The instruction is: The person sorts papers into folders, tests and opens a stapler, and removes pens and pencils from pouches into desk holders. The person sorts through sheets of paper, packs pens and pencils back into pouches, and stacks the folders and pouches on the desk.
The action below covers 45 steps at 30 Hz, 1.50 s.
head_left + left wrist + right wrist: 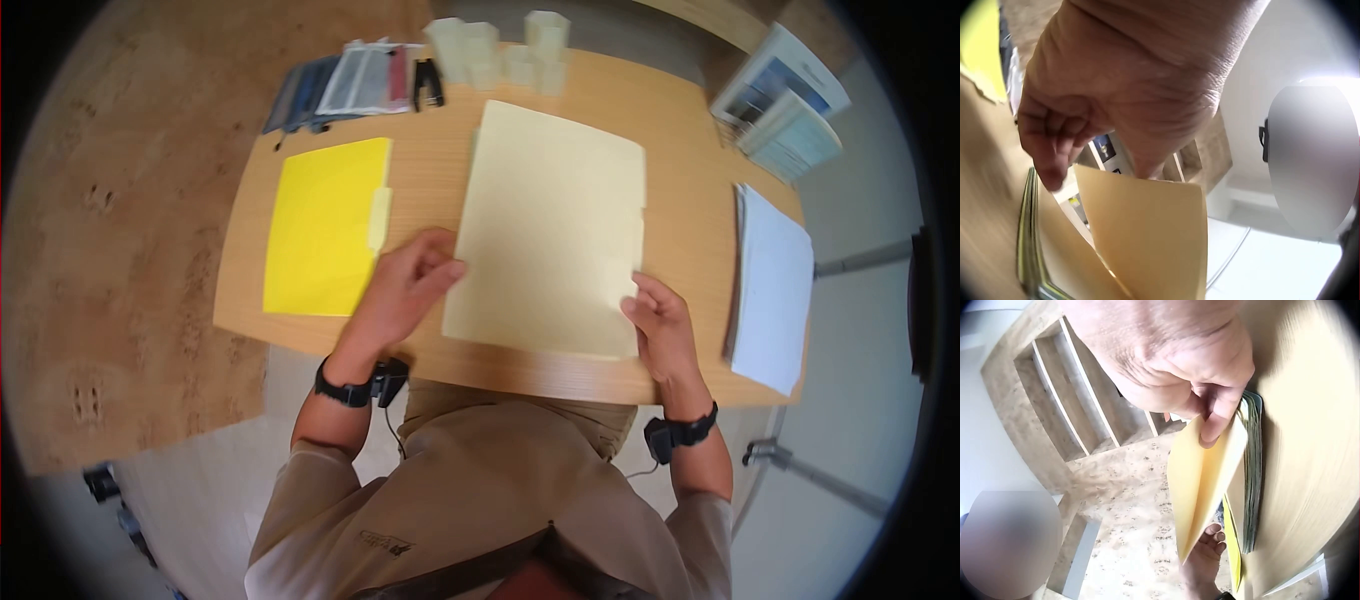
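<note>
A cream folder (550,230) is held over the desk's middle, its leaves parted in the right wrist view. My right hand (662,315) pinches its right edge between thumb and fingers. At the left edge my left hand (405,285) has its thumb against the folder, with fingers loosely bent beside it; in the left wrist view the thumb tip is hidden behind a raised leaf (1147,231). Below the folder lies a stack with greenish edges (1252,475). To the left of my left hand lies a yellow folder (325,230) with a pale tab.
Mesh pouches (365,80), a black stapler-like object (428,84) and cream hexagonal holders (480,55) line the desk's back. White papers (775,290) lie on the right, below standing booklets (790,135). The desk's front edge (520,368) is close to my body.
</note>
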Tool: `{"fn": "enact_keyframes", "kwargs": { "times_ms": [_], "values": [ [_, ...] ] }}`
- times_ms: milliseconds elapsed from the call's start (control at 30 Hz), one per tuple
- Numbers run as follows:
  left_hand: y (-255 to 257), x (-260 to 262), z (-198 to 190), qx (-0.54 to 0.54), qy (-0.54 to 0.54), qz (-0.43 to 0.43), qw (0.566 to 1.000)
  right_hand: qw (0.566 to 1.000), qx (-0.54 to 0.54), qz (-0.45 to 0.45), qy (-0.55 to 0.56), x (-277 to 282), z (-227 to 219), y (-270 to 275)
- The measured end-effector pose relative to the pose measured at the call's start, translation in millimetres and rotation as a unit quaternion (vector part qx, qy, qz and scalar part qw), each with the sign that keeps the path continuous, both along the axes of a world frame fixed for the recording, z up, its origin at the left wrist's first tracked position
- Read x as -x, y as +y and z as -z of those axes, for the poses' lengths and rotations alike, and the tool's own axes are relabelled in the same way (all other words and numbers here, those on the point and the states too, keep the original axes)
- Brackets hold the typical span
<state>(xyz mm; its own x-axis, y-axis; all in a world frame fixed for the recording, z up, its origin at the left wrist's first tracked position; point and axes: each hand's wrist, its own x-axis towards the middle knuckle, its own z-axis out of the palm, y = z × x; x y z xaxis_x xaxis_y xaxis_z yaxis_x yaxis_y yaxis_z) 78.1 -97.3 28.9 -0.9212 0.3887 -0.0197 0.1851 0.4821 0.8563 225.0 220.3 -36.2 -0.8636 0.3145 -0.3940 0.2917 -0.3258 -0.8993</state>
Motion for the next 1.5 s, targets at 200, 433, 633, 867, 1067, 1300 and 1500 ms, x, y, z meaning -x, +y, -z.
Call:
{"fn": "enact_keyframes", "kwargs": {
  "times_ms": [200,433,633,867,1067,1300,1500],
  "values": [
    [-44.1,25.3,37.2,-0.036,-0.022,-0.06,0.997,0.99,-0.09,-0.068,0.09,1.5,-29.6,-24.7],
    [-205.1,80.1,20.7,0.141,0.13,-0.224,0.955,0.941,-0.321,-0.009,0.109,27.1,-34.9,7.1],
    [-189.7,71.7,30.5,0.502,0.177,-0.264,0.804,0.867,-0.491,-0.018,0.082,50.7,-35.0,9.5],
    [-24.2,0.4,-0.8,0.204,0.206,0.157,0.944,0.86,-0.505,-0.054,0.044,57.2,-30.1,3.3],
    [16.6,-22.8,23.5,0.279,0.196,0.238,0.909,0.815,-0.57,-0.096,0.051,62.0,-31.8,1.8],
    [13.9,-14.6,12.5,0.277,0.184,0.252,0.909,0.976,-0.161,-0.13,0.063,63.1,-56.0,-4.7],
    [17.1,-23.9,1.5,0.265,0.133,0.235,0.926,0.986,-0.097,-0.102,0.089,67.5,-53.7,-12.8]
  ]
}}
